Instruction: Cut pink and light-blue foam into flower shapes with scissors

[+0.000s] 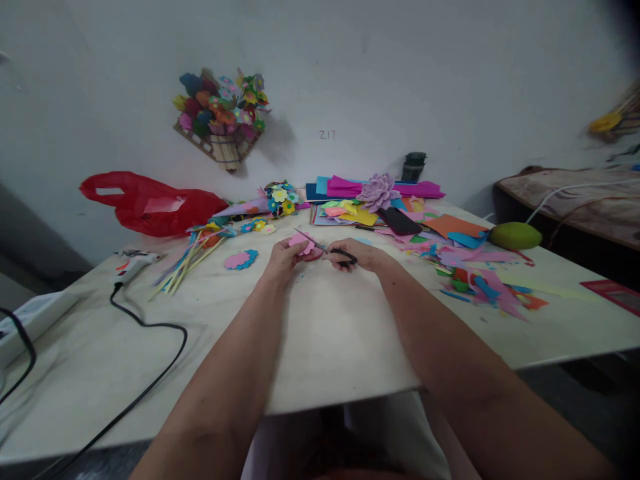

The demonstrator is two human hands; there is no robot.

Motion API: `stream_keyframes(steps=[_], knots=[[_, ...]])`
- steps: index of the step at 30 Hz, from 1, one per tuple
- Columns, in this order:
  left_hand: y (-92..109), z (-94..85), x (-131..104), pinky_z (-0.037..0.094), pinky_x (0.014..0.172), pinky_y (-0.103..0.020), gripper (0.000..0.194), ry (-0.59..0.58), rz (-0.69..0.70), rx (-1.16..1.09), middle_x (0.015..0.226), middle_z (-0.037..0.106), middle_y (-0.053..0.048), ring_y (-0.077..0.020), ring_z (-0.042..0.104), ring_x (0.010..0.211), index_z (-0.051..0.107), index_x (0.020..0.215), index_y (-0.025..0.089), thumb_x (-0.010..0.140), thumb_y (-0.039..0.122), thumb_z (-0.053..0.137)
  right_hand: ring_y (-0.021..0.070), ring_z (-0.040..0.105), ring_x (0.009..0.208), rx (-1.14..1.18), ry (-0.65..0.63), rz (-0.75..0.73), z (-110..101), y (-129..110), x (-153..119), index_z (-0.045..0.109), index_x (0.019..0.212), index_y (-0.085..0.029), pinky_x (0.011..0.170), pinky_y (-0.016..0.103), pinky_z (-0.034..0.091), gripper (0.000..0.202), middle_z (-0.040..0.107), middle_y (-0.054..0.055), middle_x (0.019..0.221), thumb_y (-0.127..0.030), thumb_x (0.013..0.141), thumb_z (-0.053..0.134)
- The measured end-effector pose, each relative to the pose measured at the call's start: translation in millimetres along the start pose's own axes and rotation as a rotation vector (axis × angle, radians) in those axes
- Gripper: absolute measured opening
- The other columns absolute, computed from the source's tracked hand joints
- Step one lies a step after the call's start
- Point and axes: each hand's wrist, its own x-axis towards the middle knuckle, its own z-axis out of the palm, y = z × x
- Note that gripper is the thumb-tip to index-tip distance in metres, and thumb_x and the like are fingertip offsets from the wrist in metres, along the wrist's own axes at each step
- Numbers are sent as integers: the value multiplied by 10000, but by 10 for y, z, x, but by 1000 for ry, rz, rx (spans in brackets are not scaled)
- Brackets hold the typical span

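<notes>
My left hand pinches a pink scalloped paper flower above the middle of the table. A darker red edge shows below it, but I cannot make out whether that is a second piece. In my right hand is a pair of scissors with black handles, fingers closed around the loops. The blades point left and lie across the pink flower's edge. On the table left of my hands rest a pink scalloped piece and a blue scalloped piece, overlapping.
At left lie a glue gun with a trailing black cord, a power strip, a red plastic bag and thin sticks. Paper scraps, a phone and a green oval fruit-like object are on the right.
</notes>
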Motion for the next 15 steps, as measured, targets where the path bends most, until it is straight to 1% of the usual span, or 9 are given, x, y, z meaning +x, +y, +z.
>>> stream_keyframes(steps=[4,7,15], knots=[[10,12,-6,540,640,-298,300,6,-17,-8,640,657,-71,-171,651,585,621,671,101,519,256,829,60,440,390,17,7,11,6,-2,4,562,687,-152,362,192,279,253,546,-34,505,-383,742,648],[12,11,-3,545,645,-297,279,17,-30,-25,659,672,-74,-175,661,598,629,691,104,540,247,815,61,424,387,12,9,3,14,-22,-7,566,684,-151,363,198,272,264,536,-35,499,-393,756,642],[27,16,-11,560,659,-313,223,39,-21,-71,653,668,-75,-174,659,585,620,678,104,583,222,785,63,412,385,26,26,15,22,-9,9,556,670,-156,365,202,265,256,522,-36,488,-378,764,643]])
